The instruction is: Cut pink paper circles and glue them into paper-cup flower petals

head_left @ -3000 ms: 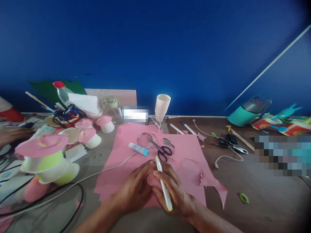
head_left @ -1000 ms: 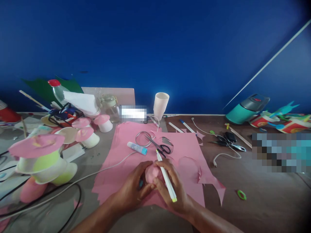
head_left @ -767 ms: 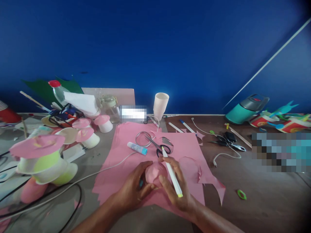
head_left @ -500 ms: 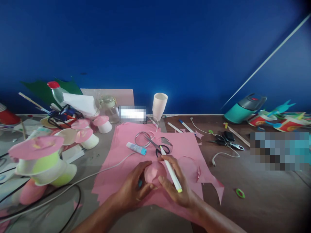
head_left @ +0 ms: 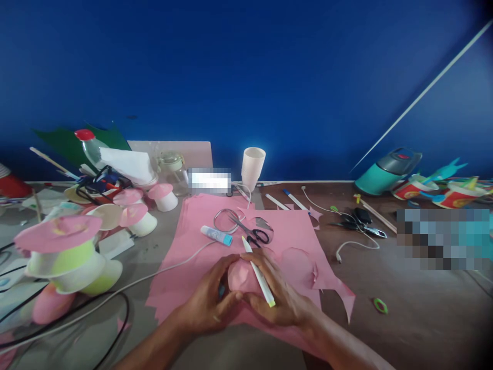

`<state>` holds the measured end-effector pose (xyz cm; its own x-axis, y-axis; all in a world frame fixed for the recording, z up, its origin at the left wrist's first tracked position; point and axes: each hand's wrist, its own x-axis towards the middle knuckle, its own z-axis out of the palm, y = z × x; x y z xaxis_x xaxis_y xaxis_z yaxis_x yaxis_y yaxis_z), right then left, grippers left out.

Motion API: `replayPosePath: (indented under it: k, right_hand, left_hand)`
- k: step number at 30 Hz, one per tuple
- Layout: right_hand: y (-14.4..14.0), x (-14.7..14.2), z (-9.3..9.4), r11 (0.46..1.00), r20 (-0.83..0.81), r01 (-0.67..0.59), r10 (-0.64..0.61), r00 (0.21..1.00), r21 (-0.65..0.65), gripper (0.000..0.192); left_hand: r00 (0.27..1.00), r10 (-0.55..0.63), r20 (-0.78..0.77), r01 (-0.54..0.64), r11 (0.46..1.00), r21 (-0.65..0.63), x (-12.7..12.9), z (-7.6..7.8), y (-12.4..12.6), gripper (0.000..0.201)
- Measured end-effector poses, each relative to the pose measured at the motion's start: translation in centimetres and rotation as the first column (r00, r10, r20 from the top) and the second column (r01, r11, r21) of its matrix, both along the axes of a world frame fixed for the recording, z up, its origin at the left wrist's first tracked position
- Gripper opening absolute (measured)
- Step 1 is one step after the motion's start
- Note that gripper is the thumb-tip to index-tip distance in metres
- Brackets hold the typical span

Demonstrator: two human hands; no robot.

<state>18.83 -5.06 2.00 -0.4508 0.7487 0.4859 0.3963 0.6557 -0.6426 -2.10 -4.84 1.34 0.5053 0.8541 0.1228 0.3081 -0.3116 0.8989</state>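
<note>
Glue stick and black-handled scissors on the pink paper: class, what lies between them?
In the head view, a wire ring lies between the glue stick and scissors, on the pink paper.

both forearms angle inward; left hand (head_left: 210,298) and right hand (head_left: 283,298) meet at the fingertips, fingers curled, thumbs nearly touching.

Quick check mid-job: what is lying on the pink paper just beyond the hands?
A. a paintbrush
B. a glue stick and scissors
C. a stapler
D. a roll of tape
B: a glue stick with a blue cap and black-handled scissors lie on the pink paper just past the hands.
</note>
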Motion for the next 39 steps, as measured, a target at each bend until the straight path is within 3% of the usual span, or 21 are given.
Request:
replayPosePath:
  k: [5, 16, 20, 23, 28, 34, 39]
  right_hand:
    - [0.0, -0.2, -0.1, 1.000, -0.001, 0.003, -0.003, 1.000, -0.016, 0.062]
    - [0.4, 0.6, 0.9, 0.998, -0.007, -0.066, 0.066, 0.998, 0.012, 0.075]
    - [0.7, 1.6, 1.7, 0.986, -0.101, -0.119, 0.108, 0.989, -0.117, 0.067]
    - [0.7, 2.0, 1.9, 0.978, -0.240, -0.092, 0.046, 0.970, -0.184, 0.061]
    - [0.0, 1.9, 2.3, 0.987, -0.356, -0.052, -0.007, 0.934, -0.154, 0.071]
    - [-0.3, 1.5, 2.6, 0.984, -0.321, -0.093, 0.039, 0.946, -0.153, 0.082]
    - [0.0, 1.4, 2.5, 0.989, -0.313, -0.077, 0.034, 0.949, -0.128, 0.074]
  left_hand:
    - [1.000, 0.021, -0.003, -0.021, 0.999, -0.031, 0.2, 0.4, 0.0, 0.064]
    - [0.998, 0.041, -0.041, -0.043, 0.997, -0.065, 0.2, 0.7, 0.0, 0.060]
    - [0.996, 0.062, -0.062, -0.067, 0.994, -0.082, 0.1, 0.5, 0.0, 0.061]
    - [0.995, 0.066, -0.079, -0.074, 0.992, -0.103, 0.0, 0.5, 0.0, 0.062]
    - [0.994, 0.059, -0.096, -0.071, 0.988, -0.136, 0.1, 0.8, 0.0, 0.064]
    - [0.996, 0.041, -0.079, -0.053, 0.986, -0.156, 0.1, 1.2, 0.0, 0.066]
    - [0.996, 0.054, -0.076, -0.065, 0.986, -0.152, 0.2, 1.1, 0.1, 0.064]
